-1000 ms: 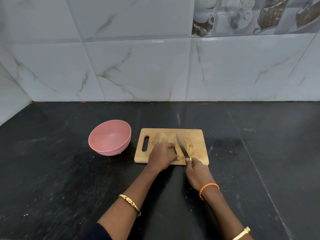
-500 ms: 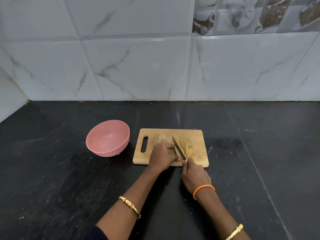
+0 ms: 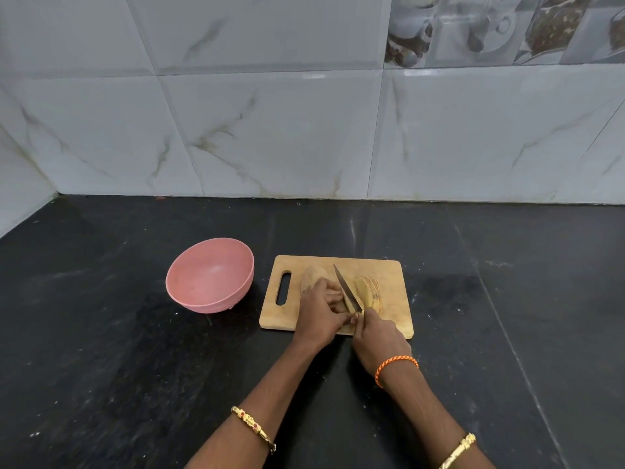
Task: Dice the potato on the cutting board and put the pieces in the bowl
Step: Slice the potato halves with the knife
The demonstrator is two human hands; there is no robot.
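Where the black stone counter (image 3: 101, 350) meets the grey marbled wall tiles (image 3: 270, 130), one wooden cutting board (image 3: 392, 292) lies flat, handle slot at its 9 o'clock end. Item: potato (image 3: 313, 277), uncut portion, brown-skinned, resting on the board toward 10 o'clock of board centre. Item: fan of thin potato slices (image 3: 370, 291), leaning together on the board at 3 o'clock of the uncut portion, just beside the blade. Item: knife (image 3: 346, 291), blade slanting from near the board's front edge up toward 11 o'clock, set between the uncut portion and the slices. Left hand (image 3: 318, 319), fingers curled down over the potato and holding it against the board; gold bracelet (image 3: 253, 428) on that forearm. Right hand (image 3: 378, 343), fingers wrapped round the knife handle at the board's 6 o'clock edge; orange cord band (image 3: 395, 365) at the wrist, a second gold bracelet (image 3: 458, 450) lower on the forearm. Item: pink bowl (image 3: 209, 275), upright on the counter at 9 o'clock of the board, close to it but not touching, with no potato pieces visible inside. Decorative printed tiles (image 3: 507, 28) occupy the wall at 1 o'clock.
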